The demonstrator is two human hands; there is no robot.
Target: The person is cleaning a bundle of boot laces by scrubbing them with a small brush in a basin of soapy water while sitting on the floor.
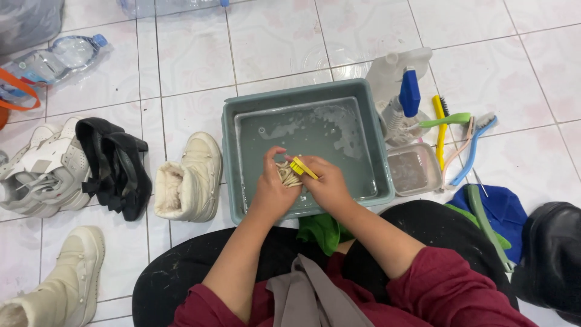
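Observation:
A grey square basin (233, 130) of soapy water sits on the tiled floor in front of my knees. Over its near side, my left hand (270, 186) grips a bundle of cream shoelaces (287, 175). My right hand (327, 181) holds a small yellow brush (302, 167) pressed against the laces. Both hands touch each other above the water. A green cloth (322, 231) lies on my lap just under my right wrist.
Cream boots (189, 179) (63, 282), black shoes (115, 166) and a white sneaker (42, 169) lie left of the basin. To its right are a spray bottle (404, 100), several brushes (457, 142), a small tub (413, 169), a blue cloth (499, 212) and a black shoe (554, 257). Plastic bottles (57, 57) lie far left.

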